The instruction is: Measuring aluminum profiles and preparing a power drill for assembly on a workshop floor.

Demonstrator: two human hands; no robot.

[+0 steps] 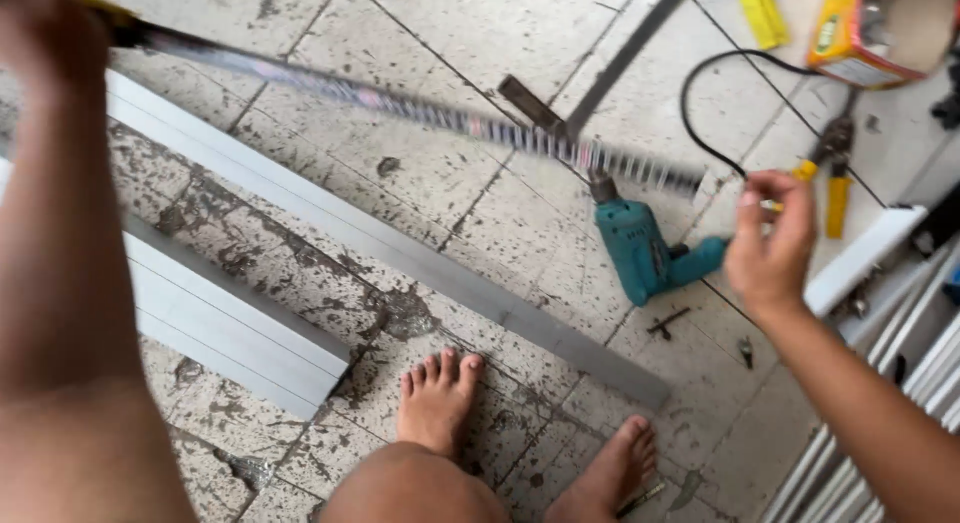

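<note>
1. Stretching a tape measure blade (420, 108) between both hands: the left hand (50, 33) is clenching its yellow case end, and the right hand (770, 238) is pinching the tip.
2. Keeping it taut above the grey metal strip (400, 248) is looking wise.

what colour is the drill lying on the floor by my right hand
Teal-blue body on the drill, with a dark metal chuck, lying on the tiled floor; seen in the head view.

tape measure blade (420, 108) | metal strip with fine markings, motion-blurred | extended, stretched taut in mid-air above tiled floor | slopes from yellow case at upper left down to its tip at right, beside the teal drill
</note>
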